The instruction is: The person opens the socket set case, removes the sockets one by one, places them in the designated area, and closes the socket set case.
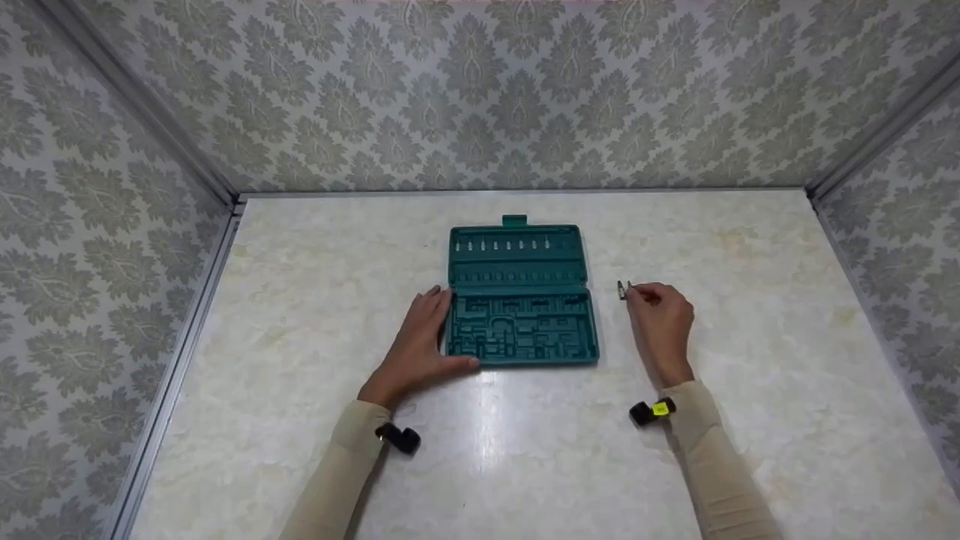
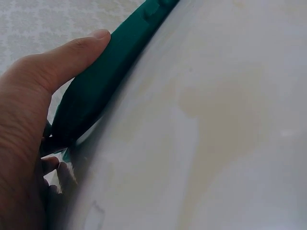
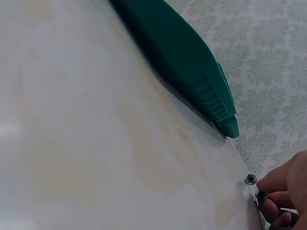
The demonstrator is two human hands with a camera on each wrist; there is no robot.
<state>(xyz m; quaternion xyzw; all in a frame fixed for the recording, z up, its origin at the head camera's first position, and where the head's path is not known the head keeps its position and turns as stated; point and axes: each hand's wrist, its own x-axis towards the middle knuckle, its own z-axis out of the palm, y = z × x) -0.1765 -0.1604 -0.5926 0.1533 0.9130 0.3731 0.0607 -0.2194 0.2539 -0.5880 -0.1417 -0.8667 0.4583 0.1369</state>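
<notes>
A green plastic case (image 1: 517,326) lies unfolded on the table, its lid part at the back. My left hand (image 1: 420,330) rests against its front left corner, thumb laid over the front rim and fingers extended along the left side. To the right of the case, my right hand (image 1: 664,319) pinches a small dark-ended metal socket (image 3: 261,195) between thumb and fingers. A second small socket (image 3: 250,179), shiny with a hollow end, is right at the fingertips. Several small metal pieces (image 1: 496,245) stand in a row in the lid's back part.
Moulded slots of varied shapes fill the front half of the case. A latch tab (image 1: 514,220) sticks out at its back edge. The marbled tabletop (image 1: 337,247) meets patterned walls (image 1: 525,97) at the back and both sides.
</notes>
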